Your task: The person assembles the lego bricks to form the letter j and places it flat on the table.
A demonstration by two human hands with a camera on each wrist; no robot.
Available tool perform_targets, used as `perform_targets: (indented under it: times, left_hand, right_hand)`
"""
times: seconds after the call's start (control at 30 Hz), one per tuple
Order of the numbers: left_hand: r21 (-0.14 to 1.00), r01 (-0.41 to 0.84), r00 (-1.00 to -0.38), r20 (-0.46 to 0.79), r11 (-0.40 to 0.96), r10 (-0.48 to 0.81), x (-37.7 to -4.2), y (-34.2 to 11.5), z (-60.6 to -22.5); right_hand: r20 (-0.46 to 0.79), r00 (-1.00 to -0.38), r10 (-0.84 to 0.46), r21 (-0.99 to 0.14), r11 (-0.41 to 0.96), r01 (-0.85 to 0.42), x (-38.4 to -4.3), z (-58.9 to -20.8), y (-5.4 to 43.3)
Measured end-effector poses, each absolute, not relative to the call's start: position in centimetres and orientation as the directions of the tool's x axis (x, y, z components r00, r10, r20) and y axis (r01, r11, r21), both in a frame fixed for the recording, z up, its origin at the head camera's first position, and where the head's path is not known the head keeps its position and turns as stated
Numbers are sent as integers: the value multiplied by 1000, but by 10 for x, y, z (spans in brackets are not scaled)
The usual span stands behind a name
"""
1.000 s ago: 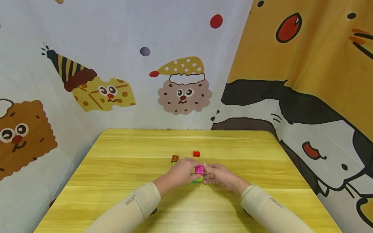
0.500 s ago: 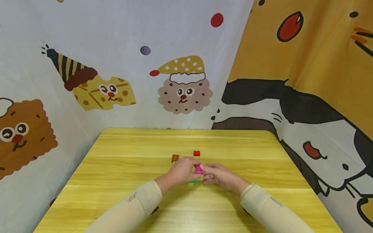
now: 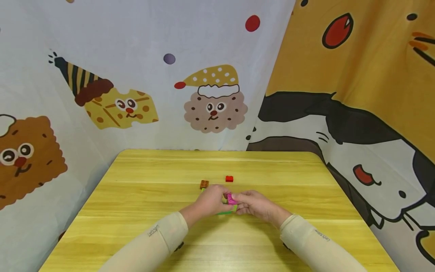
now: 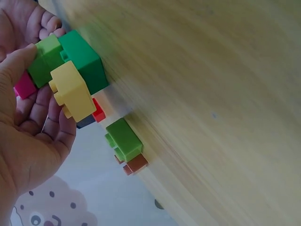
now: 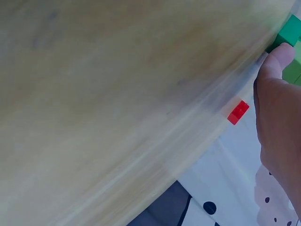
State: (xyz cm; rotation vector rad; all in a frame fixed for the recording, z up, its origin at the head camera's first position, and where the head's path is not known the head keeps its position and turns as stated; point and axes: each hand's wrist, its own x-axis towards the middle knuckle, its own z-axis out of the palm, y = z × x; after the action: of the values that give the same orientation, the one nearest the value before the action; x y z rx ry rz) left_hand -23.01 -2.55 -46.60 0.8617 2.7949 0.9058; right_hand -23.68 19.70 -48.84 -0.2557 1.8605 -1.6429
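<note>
In the head view my left hand (image 3: 210, 203) and right hand (image 3: 256, 206) meet around a small stack of toy building bricks. The left hand grips the stack, its thumb against a light green brick (image 4: 44, 59) and its fingers curled on the far side. A dark green brick (image 4: 84, 61) and a yellow brick (image 4: 73, 92) join the light green one. On top sits a pink brick (image 3: 232, 199), tilted, pinched by the right thumb and fingers. A right finger also lies against the dark green brick in the right wrist view. The left hand covers part of the stack.
Beyond the hands, a red brick (image 3: 229, 179) lies on the wooden table (image 3: 153, 170). A brown brick (image 3: 204, 184) and a loose light green brick (image 4: 124, 140) lie close together behind the left hand. A printed cloth (image 3: 136, 56) hangs behind the table.
The pink brick has tipped from studs facing me to a slant. My right thumb has moved left onto it. The left hand stays nearly in place; the loose bricks have not moved.
</note>
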Motion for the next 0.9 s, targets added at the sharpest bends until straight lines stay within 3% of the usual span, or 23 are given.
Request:
perform_targets:
  times: [0.23,0.6,0.9]
  left_hand:
    - [577,478,-842,85,663,533,-230,-27,-469]
    - [713,414,-838,56,565,543,-228,-35,-464]
    - [717,376,-858,31,587,512,-228,-38,-464]
  right_hand:
    - [-321,-791,-521,-947,203,251,-235,-484,194]
    - [-320,-774,-547,-947,179,266,-233,-482,194]
    - [-344,-786,-513,-939,168,301,-234,-485,187]
